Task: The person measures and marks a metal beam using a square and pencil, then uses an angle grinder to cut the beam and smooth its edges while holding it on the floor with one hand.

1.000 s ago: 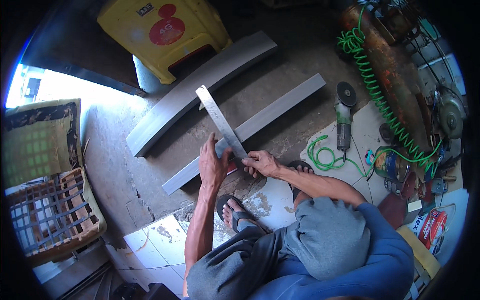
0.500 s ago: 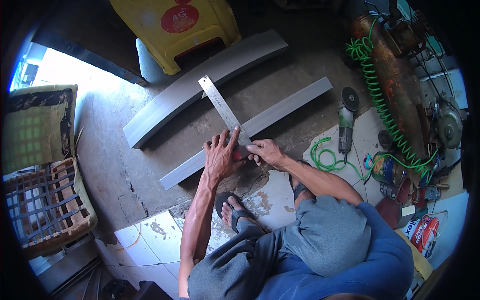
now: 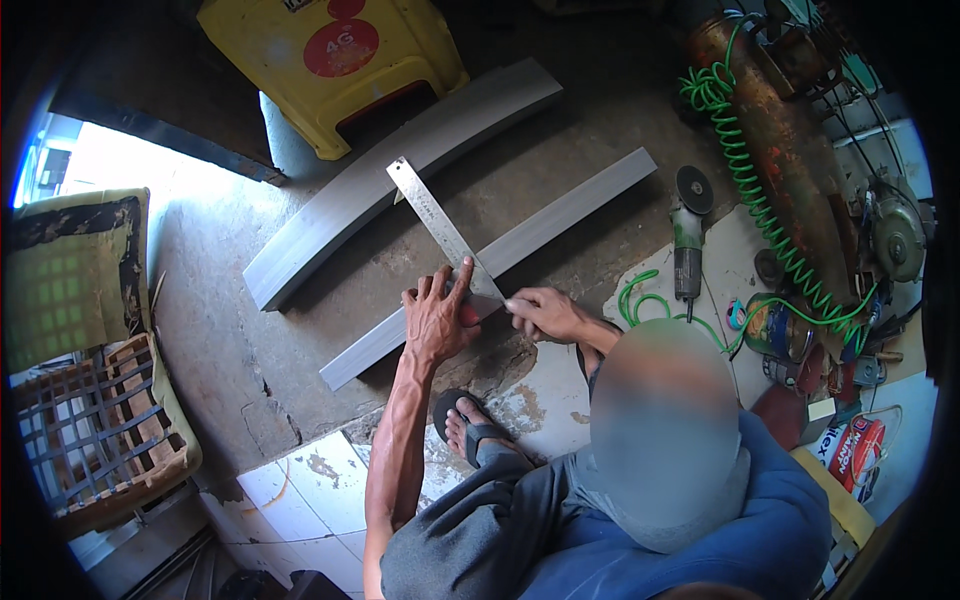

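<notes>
A straight grey metal bar point(image 3: 580, 210) of boxy section lies slanted across the floor. Over it rests a try square point(image 3: 425, 207) with a long steel blade and a red part by its handle. My left hand point(image 3: 430, 315) grips the square at its handle end, index finger pressed along the blade. My right hand point(image 3: 552, 314) is closed in a pinch at the blade's near edge, beside the bar; whatever sits between those fingertips is too small to name. Beyond lies a wider, curved grey metal piece point(image 3: 420, 140), just past the blade's far tip.
A yellow plastic stool point(image 3: 400, 70) stands behind the curved piece. To the right are an angle grinder point(image 3: 688, 245), a green coiled hose point(image 3: 745, 180) and a rusty tank point(image 3: 775, 130). A frame with woven straps point(image 3: 110, 420) is at the left.
My right hand has shifted from holding the square's handle end to a pinch at the blade's edge. The left hand stays on the square.
</notes>
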A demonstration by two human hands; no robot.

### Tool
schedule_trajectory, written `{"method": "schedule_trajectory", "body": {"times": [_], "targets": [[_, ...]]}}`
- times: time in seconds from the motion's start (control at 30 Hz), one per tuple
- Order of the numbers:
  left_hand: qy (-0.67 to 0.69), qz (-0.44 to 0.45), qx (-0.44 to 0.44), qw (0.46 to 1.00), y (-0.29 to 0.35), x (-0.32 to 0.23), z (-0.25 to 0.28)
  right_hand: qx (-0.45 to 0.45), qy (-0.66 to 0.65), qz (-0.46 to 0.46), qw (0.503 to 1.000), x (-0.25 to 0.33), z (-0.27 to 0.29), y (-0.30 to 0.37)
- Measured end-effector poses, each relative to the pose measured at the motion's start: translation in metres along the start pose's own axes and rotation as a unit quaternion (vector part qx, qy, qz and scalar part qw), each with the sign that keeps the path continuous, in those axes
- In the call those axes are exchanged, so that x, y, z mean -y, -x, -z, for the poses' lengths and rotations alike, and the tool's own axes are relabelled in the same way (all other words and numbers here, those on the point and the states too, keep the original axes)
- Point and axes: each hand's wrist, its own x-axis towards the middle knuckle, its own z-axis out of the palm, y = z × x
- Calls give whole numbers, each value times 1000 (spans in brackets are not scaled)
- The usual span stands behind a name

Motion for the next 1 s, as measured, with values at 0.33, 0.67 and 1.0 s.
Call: {"method": "schedule_trajectory", "body": {"times": [0.33, 0.67, 1.0], "targets": [[-2, 4, 10, 1000, 1, -2, 0, -132, 76, -58, 987, -85, 59, 133], [3, 4, 6, 1000, 0, -3, -1, -309, 326, -249, 858, -123, 2, 118], [5, -14, -59, 998, 2, 0, -13, -366, 346, -230, 833, -128, -17, 101]]}}
